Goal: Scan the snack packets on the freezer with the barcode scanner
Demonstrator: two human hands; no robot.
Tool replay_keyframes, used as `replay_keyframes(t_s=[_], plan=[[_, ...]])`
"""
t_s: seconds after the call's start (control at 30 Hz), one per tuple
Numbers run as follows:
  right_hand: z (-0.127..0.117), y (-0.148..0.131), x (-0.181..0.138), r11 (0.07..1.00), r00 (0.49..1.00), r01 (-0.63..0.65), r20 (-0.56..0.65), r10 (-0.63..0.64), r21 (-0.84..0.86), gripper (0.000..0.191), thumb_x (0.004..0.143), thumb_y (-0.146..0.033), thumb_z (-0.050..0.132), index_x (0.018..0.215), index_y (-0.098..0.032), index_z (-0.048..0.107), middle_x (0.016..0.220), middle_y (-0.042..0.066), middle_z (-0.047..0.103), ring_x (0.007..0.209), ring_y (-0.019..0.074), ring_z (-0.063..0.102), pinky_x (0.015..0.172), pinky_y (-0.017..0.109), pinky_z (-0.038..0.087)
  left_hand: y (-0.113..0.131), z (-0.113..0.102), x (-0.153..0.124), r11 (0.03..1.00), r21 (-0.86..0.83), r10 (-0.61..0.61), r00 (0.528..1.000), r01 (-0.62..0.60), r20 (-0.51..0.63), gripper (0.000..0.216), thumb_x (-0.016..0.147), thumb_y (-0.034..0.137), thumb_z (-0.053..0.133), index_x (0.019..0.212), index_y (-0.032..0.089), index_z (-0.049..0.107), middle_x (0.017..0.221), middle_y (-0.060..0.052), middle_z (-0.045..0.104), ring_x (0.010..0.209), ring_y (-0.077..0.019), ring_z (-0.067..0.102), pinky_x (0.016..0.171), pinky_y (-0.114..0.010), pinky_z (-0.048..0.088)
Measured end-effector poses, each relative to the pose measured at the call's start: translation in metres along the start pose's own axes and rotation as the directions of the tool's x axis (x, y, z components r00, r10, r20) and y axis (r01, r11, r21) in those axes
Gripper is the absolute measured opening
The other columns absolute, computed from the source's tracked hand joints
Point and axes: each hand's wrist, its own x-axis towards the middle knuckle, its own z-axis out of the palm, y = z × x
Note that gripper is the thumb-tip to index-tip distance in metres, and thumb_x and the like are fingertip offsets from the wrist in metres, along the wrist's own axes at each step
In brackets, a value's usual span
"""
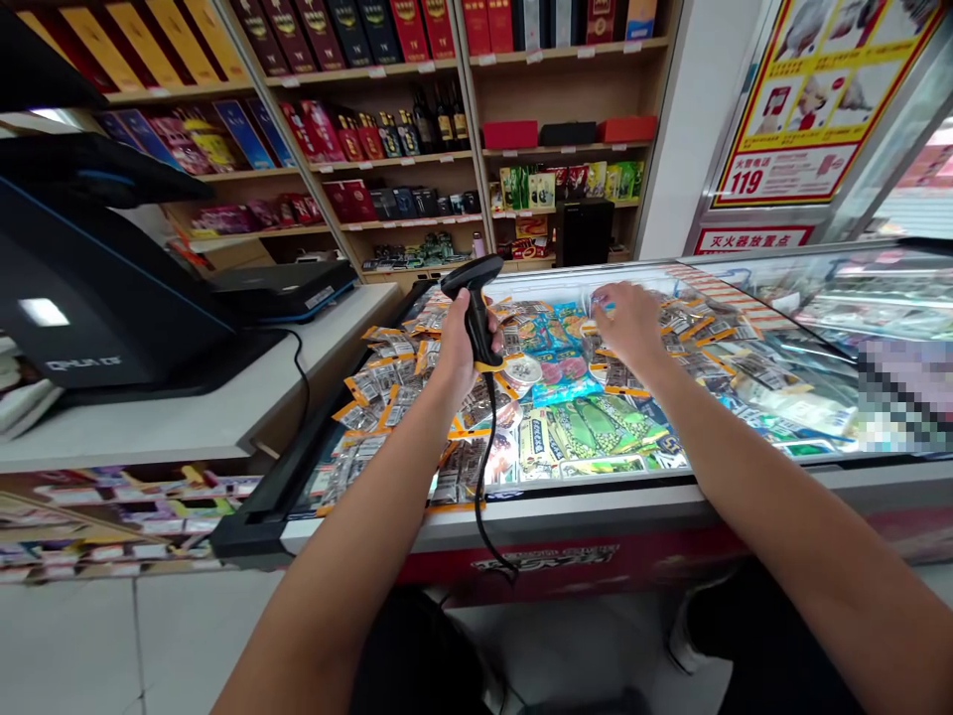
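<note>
My left hand (460,343) is wrapped round the grip of a black barcode scanner (482,318), held upright above the glass top of a chest freezer (617,511). A black cable (487,447) hangs from its base. My right hand (631,323) is over the far part of the glass, fingers bent and pinched low among small clear packets with orange edges (696,328). Something see-through shows at its fingertips, but I cannot make out what. More such packets (387,372) lie scattered on the left. Blue packs (562,367) and green packs (603,427) show between my hands.
On the left stands a counter (201,397) with a dark checkout terminal (111,278). Shelves (372,70) of boxes and bottles line the back wall. Another freezer section (856,308) extends right. My legs are close to the freezer's front.
</note>
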Motion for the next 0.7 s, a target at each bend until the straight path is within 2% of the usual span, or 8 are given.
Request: replay_keyframes(t_s=[0.07,0.13,0.17,0.3,0.4,0.5,0.6,0.7], plan=[[0.016,-0.034,-0.019,0.965,0.958,0.031,0.269,-0.104,0.261,0.036,0.1,-0.047,0.048,0.105,-0.02,0.072,0.1,0.011,0.073,0.086,0.0248,0.066,0.079,0.038,0.048,0.001,0.0,-0.001,1.0,-0.023,0.007,0.999,-0.008,-0.035,0.046,0.092,0.066,0.052,0.086,0.021,0.05,0.062,0.004,0.052,0.04,-0.0072,0.049,0.041,-0.021,0.038],[0.035,-0.063,-0.039,0.941,0.862,0.035,0.466,-0.199,0.337,0.048,0.1,-0.06,0.046,0.093,-0.022,0.074,0.096,0.01,0.074,0.079,0.0232,0.066,0.073,0.037,0.049,0.002,0.001,-0.002,1.0,-0.014,-0.012,0.998,0.011,-0.064,0.047,0.092,0.068,0.051,0.085,0.021,0.048,0.063,0.004,0.053,0.041,-0.0073,0.049,0.041,-0.021,0.039],[0.046,-0.074,-0.049,0.944,0.837,0.053,0.5,-0.22,0.326,0.048,0.098,-0.063,0.048,0.094,-0.023,0.074,0.097,0.009,0.074,0.082,0.0241,0.067,0.074,0.038,0.049,0.002,0.001,-0.003,1.0,-0.004,-0.024,0.997,0.024,-0.073,0.048,0.092,0.069,0.051,0.086,0.021,0.049,0.063,0.004,0.054,0.041,-0.0075,0.05,0.041,-0.021,0.039],[0.078,-0.09,-0.073,0.981,0.851,0.129,0.492,-0.186,0.147,0.052,0.08,-0.069,0.07,0.102,-0.022,0.072,0.107,0.012,0.071,0.104,0.0327,0.064,0.087,0.045,0.049,0.002,0.002,-0.004,0.999,0.007,-0.04,0.997,0.041,-0.063,0.05,0.089,0.071,0.054,0.085,0.021,0.049,0.062,0.004,0.054,0.042,-0.008,0.051,0.039,-0.022,0.036],[0.09,-0.086,-0.074,0.99,0.856,0.093,0.5,-0.133,0.103,0.054,0.075,-0.065,0.077,0.108,-0.023,0.071,0.116,0.012,0.069,0.116,0.0341,0.06,0.095,0.047,0.047,0.0,0.001,-0.003,1.0,-0.001,-0.022,1.0,0.022,-0.006,0.048,0.089,0.069,0.056,0.087,0.021,0.052,0.063,0.004,0.055,0.041,-0.008,0.051,0.039,-0.022,0.035],[0.089,-0.085,-0.071,0.993,0.85,0.028,0.521,-0.083,0.113,0.05,0.074,-0.06,0.079,0.107,-0.023,0.071,0.117,0.011,0.07,0.118,0.0339,0.06,0.095,0.047,0.046,-0.001,0.001,-0.003,1.0,0.026,0.0,0.999,-0.001,0.043,0.047,0.09,0.066,0.056,0.092,0.02,0.055,0.063,0.004,0.055,0.041,-0.0079,0.05,0.039,-0.021,0.035],[0.083,-0.086,-0.07,0.981,0.816,-0.034,0.573,-0.082,0.19,0.036,0.081,-0.05,0.077,0.102,-0.022,0.069,0.108,0.007,0.074,0.11,0.0286,0.065,0.089,0.041,0.048,-0.002,0.003,-0.004,0.998,0.063,-0.016,0.999,0.013,0.036,0.047,0.091,0.067,0.054,0.087,0.02,0.054,0.062,0.003,0.055,0.039,-0.0075,0.049,0.038,-0.021,0.035],[0.079,-0.087,-0.071,0.988,0.845,-0.002,0.528,-0.082,0.156,0.041,0.082,-0.049,0.077,0.109,-0.02,0.065,0.113,0.01,0.072,0.113,0.0316,0.064,0.087,0.041,0.047,-0.002,0.006,-0.005,0.997,0.07,-0.035,0.999,0.033,0.027,0.049,0.091,0.068,0.053,0.081,0.019,0.052,0.061,0.003,0.055,0.038,-0.0076,0.049,0.037,-0.021,0.035]])
